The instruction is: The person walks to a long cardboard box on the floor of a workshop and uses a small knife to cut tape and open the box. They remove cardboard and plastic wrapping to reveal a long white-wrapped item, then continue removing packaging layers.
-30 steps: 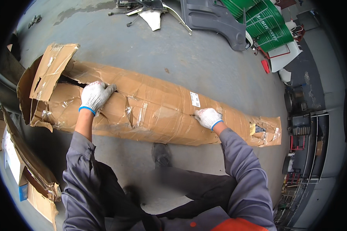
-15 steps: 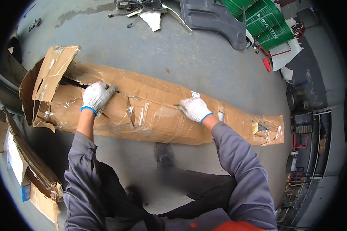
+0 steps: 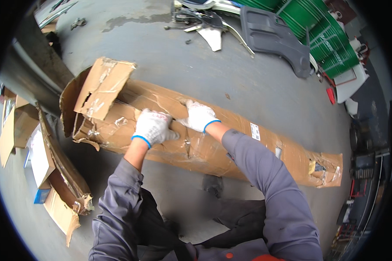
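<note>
A long, crumpled brown cardboard box (image 3: 231, 154) wrapped in clear tape lies across the floor in front of me. Its left end is torn, with a flap (image 3: 104, 87) standing up. My left hand (image 3: 153, 127), in a white knit glove with a blue cuff, closes over the upper cardboard near a long slit. Close to its right, my right hand (image 3: 201, 116), gloved alike, has its fingers curled at the slit's edge, where a bit of cardboard lifts. The fingertips of both hands are partly hidden. What lies inside the box does not show.
At left, torn cardboard pieces (image 3: 59, 174) and an open carton (image 3: 24, 126) lie beside a grey metal column (image 3: 41, 65). Green drums (image 3: 331, 48), a dark grey panel (image 3: 272, 37) and white vehicle parts (image 3: 211, 38) are at the far side. My shoe (image 3: 212, 185) stands near the box.
My right hand has moved left along the box to the slit, close beside my left hand. The left hand stays near the same part of the box. The whole view has shifted.
</note>
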The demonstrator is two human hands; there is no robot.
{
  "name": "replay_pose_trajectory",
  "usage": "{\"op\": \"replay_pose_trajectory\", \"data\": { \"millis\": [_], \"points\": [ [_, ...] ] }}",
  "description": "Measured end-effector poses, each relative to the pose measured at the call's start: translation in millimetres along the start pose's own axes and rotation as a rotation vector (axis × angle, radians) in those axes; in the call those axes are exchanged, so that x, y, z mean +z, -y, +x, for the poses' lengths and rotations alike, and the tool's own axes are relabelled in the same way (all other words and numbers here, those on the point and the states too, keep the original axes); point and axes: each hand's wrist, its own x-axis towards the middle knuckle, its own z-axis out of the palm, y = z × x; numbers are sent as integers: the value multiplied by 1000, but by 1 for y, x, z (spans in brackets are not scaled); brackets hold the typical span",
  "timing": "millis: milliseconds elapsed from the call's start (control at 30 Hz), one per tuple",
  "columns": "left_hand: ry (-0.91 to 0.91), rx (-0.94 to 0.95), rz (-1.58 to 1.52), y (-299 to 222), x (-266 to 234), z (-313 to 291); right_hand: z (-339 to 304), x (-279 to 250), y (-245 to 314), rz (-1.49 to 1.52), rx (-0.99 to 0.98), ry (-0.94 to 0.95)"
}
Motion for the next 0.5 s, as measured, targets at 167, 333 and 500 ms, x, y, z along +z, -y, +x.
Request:
{"op": "replay_pose_trajectory", "data": {
  "millis": [167, 333, 500],
  "points": [
    [-58, 72, 38, -6, 4, -8, 21, 22, 10, -250, -113, -9],
    [-102, 19, 44, -23, -2, -34, 21, 33, 15, -222, 45, -41],
    [-159, 26, 118, -39, 16, -57, 30, 11, -2, -68, -54, 12]
  ]
}}
